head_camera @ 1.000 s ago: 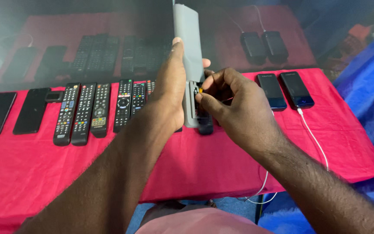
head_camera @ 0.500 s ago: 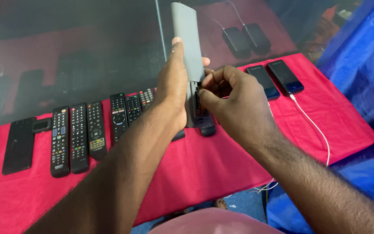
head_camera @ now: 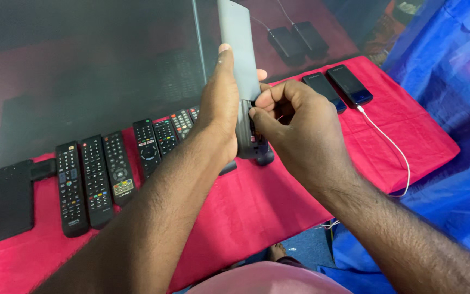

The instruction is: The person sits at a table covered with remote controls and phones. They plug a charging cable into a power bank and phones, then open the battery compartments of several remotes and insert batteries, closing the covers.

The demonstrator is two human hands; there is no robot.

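Grey remote (head_camera: 239, 49) is held upright above the red table (head_camera: 409, 141), clasped by the left hand (head_camera: 221, 109); the right hand (head_camera: 295, 125) is pinched at its open back. Small, steady fingertip pressure is best applied there.

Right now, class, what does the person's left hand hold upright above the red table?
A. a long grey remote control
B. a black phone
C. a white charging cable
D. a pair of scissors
A: the left hand grips a long grey remote control upright, while the right hand pinches at its lower end above the red table.
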